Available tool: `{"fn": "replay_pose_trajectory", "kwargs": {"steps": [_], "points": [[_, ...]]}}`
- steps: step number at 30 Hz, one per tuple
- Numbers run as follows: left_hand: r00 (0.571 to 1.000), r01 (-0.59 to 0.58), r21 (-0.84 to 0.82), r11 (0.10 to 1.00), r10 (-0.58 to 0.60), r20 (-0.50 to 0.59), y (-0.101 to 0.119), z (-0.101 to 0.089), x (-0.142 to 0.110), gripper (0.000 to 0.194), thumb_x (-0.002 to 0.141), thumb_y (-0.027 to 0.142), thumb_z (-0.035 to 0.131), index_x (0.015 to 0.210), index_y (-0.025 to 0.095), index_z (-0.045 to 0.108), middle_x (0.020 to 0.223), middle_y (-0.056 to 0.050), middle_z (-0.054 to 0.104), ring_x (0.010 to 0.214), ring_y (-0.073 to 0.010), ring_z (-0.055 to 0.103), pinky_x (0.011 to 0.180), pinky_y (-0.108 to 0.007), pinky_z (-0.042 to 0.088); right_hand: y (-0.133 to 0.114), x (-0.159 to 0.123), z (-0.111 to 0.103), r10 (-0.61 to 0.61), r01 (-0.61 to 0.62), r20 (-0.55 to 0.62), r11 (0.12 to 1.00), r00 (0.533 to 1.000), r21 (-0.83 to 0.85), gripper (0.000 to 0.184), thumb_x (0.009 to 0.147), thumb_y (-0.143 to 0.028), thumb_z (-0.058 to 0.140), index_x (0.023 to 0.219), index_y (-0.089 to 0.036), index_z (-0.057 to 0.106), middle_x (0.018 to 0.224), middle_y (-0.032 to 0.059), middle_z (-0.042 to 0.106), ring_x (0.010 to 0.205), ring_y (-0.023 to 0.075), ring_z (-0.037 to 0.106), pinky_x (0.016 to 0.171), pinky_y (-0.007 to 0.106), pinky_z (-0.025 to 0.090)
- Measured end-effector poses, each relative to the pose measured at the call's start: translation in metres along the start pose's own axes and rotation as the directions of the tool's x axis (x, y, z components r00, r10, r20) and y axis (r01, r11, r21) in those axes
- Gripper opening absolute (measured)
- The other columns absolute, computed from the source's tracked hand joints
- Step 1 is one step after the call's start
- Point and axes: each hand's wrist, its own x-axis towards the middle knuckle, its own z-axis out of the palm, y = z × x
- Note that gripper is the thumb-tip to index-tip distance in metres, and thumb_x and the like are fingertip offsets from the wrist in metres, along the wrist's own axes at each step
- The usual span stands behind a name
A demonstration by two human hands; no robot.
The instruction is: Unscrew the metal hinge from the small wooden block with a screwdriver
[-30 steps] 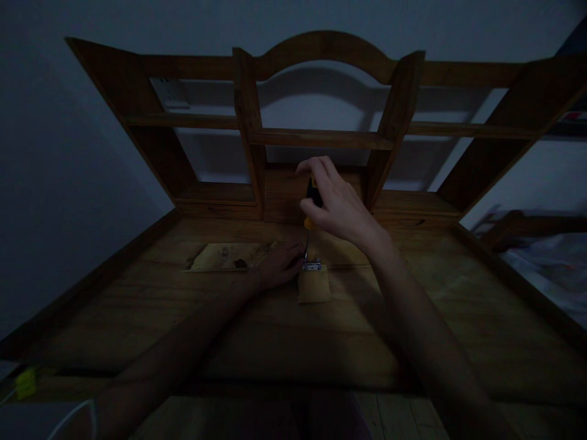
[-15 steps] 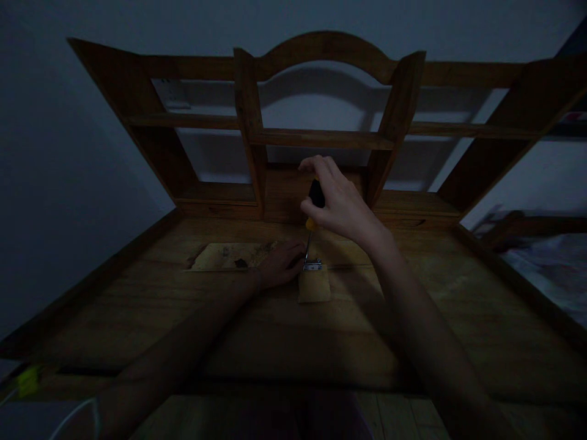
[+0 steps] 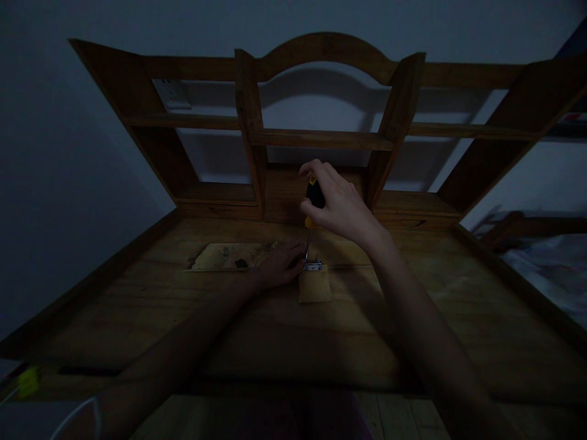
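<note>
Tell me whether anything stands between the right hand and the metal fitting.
Only the screwdriver spans from the right hand down to the metal fitting; nothing else visible stands between. The left hand lies beside it.

The handle of the screwdriver (image 3: 315, 194) is seen slightly turned: more yellow is exposed near its upper end than a half-second ago, and more black is uncovered than at first. The right hand (image 3: 339, 201) is lowered very slightly in view.
</note>
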Motion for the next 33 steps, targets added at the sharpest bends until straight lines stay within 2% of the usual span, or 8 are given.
{"fn": "replay_pose_trajectory", "kwargs": {"steps": [3,7,15,21,23,27,33], "points": [[1.000,0.008,0.019,1.000,-0.008,0.002,0.0001,0.0000,0.0001,0.020,0.100,0.027,0.043,0.110,0.017,0.057,0.120,-0.010,0.057,0.113,-0.0220,0.053,0.102,-0.038,0.044,0.0027,0.0004,0.0011,-0.009,0.008,-0.023,0.999,1.000,-0.036,0.032,0.094,-0.036,0.053,0.123,-0.021,0.051,0.118,0.0085,0.058,0.105,0.0264,0.058,0.093,0.043,0.045],[0.999,0.034,0.013,0.999,-0.034,0.018,0.0014,-0.0012,0.0006,0.018,0.100,0.029,0.043,0.106,0.017,0.056,0.118,-0.010,0.057,0.111,-0.0222,0.054,0.099,-0.039,0.046,0.0053,0.0013,0.0030,-0.021,0.020,-0.042,1.000,0.999,-0.025,0.027,0.092,-0.027,0.053,0.119,-0.021,0.051,0.115,0.0071,0.059,0.102,0.0240,0.058,0.093,0.041,0.045],[0.999,0.052,-0.026,0.998,-0.052,-0.003,-0.0013,-0.0002,-0.0002,0.016,0.097,0.028,0.048,0.103,0.017,0.057,0.116,-0.009,0.058,0.110,-0.0220,0.054,0.099,-0.038,0.045,-0.0013,0.0006,0.0013,0.014,-0.014,-0.038,1.000,0.999,-0.005,0.044,0.085,-0.023,0.051,0.128,-0.021,0.047,0.124,0.0105,0.054,0.110,0.0275,0.056,0.095,0.044,0.045],[0.999,0.038,-0.046,0.998,-0.038,-0.007,-0.0022,0.0004,0.0001,0.016,0.098,0.029,0.048,0.104,0.017,0.057,0.117,-0.009,0.058,0.109,-0.0209,0.054,0.098,-0.037,0.045,0.0047,0.0003,0.0038,-0.004,0.002,-0.058,1.000,0.998,-0.022,0.035,0.092,-0.031,0.053,0.125,-0.020,0.048,0.121,0.0081,0.058,0.108,0.0257,0.058,0.097,0.043,0.046],[0.999,0.040,-0.046,0.998,-0.041,-0.010,-0.0003,-0.0011,0.0002,0.015,0.097,0.029,0.049,0.103,0.017,0.056,0.117,-0.008,0.058,0.109,-0.0209,0.054,0.097,-0.037,0.046,0.0061,0.0011,0.0045,-0.014,0.013,-0.056,1.000,0.998,-0.019,0.033,0.091,-0.028,0.053,0.123,-0.021,0.048,0.120,0.0078,0.059,0.107,0.0251,0.058,0.097,0.043,0.046],[0.998,0.062,-0.042,0.997,-0.062,-0.002,0.0046,-0.0049,0.0009,0.015,0.096,0.031,0.050,0.099,0.017,0.056,0.113,-0.009,0.058,0.106,-0.0219,0.054,0.096,-0.038,0.046,0.0013,0.0013,0.0024,-0.006,0.006,-0.047,1.000,0.999,0.003,0.043,0.086,-0.020,0.051,0.129,-0.022,0.046,0.126,0.0104,0.055,0.112,0.0275,0.056,0.095,0.044,0.047],[0.998,0.056,-0.007,0.998,-0.056,0.000,0.0032,-0.0038,-0.0001,0.018,0.096,0.030,0.050,0.106,0.017,0.059,0.115,-0.008,0.058,0.107,-0.0219,0.055,0.097,-0.038,0.046,-0.0026,-0.0005,-0.0013,-0.004,0.005,-0.018,1.000,1.000,0.016,0.048,0.086,-0.024,0.052,0.133,-0.022,0.045,0.131,0.0107,0.053,0.114,0.0290,0.056,0.096,0.046,0.047]]}}
